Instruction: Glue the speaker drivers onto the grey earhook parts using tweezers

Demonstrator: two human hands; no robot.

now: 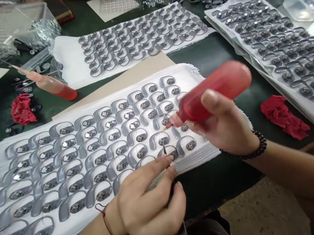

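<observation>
My right hand (225,125) grips a red squeeze bottle (215,90) tilted down-left, its thin nozzle near the grey hook-shaped parts (137,135). These parts, each with a shiny metal insert, lie in rows on a stack of white sheets (194,74). My left hand (150,201) pinches a thin pointed tool (165,151) whose tip touches a part in the front row, just below the bottle's nozzle.
A second red bottle (54,87) lies at the left. Red cloths lie at the left (22,109) and right (284,120). More sheets of parts sit behind (143,38) and at the right (273,39). Clear plastic containers (20,26) stand at the back left.
</observation>
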